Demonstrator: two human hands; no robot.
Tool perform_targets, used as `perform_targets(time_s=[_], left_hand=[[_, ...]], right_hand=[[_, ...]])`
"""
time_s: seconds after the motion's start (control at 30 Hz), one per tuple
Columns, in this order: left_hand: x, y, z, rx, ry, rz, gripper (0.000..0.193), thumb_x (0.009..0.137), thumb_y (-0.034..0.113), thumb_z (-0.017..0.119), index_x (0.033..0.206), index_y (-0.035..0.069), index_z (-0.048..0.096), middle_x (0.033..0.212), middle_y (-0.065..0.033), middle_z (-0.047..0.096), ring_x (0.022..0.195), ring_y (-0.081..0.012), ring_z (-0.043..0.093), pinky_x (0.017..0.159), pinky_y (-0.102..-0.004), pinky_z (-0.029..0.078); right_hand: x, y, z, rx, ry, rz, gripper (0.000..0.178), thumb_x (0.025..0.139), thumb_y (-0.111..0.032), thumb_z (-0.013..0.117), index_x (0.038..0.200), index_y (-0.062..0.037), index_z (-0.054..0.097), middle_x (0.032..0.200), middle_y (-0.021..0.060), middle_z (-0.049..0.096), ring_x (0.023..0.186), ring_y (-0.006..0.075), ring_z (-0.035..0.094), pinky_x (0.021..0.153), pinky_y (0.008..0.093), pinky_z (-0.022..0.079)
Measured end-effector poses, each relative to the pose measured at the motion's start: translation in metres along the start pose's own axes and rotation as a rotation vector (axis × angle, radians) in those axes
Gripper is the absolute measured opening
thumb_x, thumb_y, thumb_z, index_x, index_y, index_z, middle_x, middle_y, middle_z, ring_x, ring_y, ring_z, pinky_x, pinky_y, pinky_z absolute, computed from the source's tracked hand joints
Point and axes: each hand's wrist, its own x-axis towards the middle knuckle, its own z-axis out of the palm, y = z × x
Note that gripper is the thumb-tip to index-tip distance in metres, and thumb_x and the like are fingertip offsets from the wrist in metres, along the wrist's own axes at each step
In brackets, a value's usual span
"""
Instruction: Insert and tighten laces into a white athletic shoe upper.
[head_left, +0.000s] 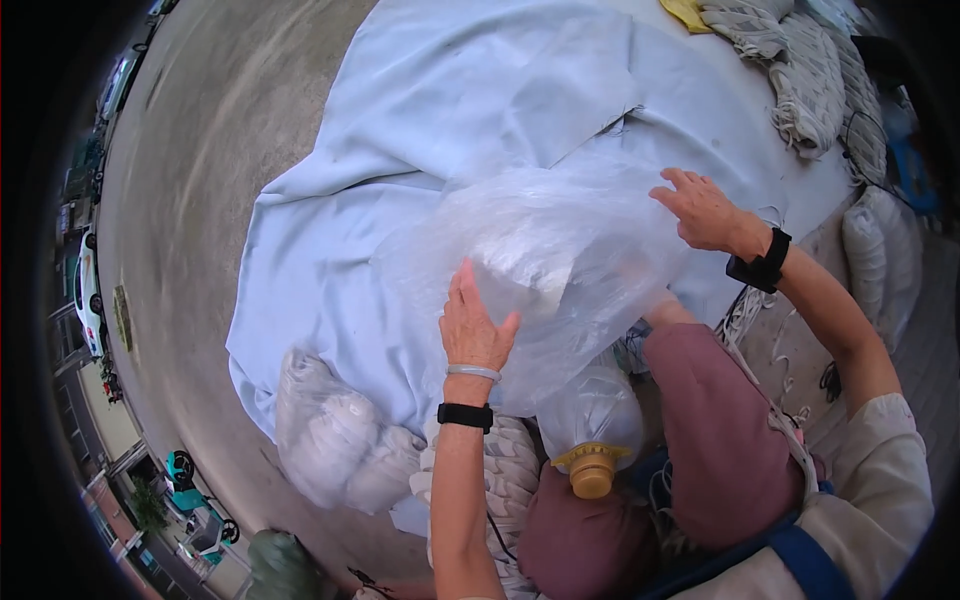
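A large, crinkled clear plastic bag [540,240] spreads over my lap and the pale blue cloth beyond it. At its near left side is my left hand [475,325], with fingers stretched out and the thumb apart, lying against the film. My right hand [700,210] hovers by the bag's far right edge; its fingers are apart and slightly bent, with nothing visible gripped. Something whitish shows through the film in the middle, too blurred to name. Between my knees rests a big clear plastic bottle [590,405], its yellow cap pointing toward me.
Pale blue cloth [430,110] covers the surface ahead. A filled clear bag [335,435] lies at its near left. Bundles of whitish woven material [805,90] are piled at the far right, another wrapped bundle [880,245] below them. Concrete ground [190,230] stretches to the left, with parked vehicles beyond.
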Motion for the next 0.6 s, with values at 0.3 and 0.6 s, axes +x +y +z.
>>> perform_targets(time_s=[0.3,0.6], left_hand=[[-0.018,0.042,-0.017,-0.030,-0.132,0.410,0.016,0.069,0.008,0.062,0.085,0.007,0.062,0.094,-0.0127,0.060,0.092,-0.0306,0.055,0.082,-0.0424,0.040],[-0.006,0.002,-0.023,-0.256,-0.674,-0.334,0.038,0.082,0.038,0.059,0.090,0.001,0.059,0.072,-0.0207,0.062,0.070,-0.0419,0.060,0.066,-0.0464,0.048]], right_hand=[[0.076,-0.117,-0.020,0.501,0.540,-0.612,0.034,0.081,-0.019,0.062,0.109,-0.0020,0.055,0.095,0.0132,0.057,0.081,0.0310,0.058,0.072,0.0393,0.047],[0.037,-0.110,0.001,0.640,-0.321,-0.391,0.030,0.084,-0.027,0.059,0.099,-0.0011,0.058,0.090,0.0164,0.062,0.083,0.0342,0.061,0.071,0.0432,0.048]])
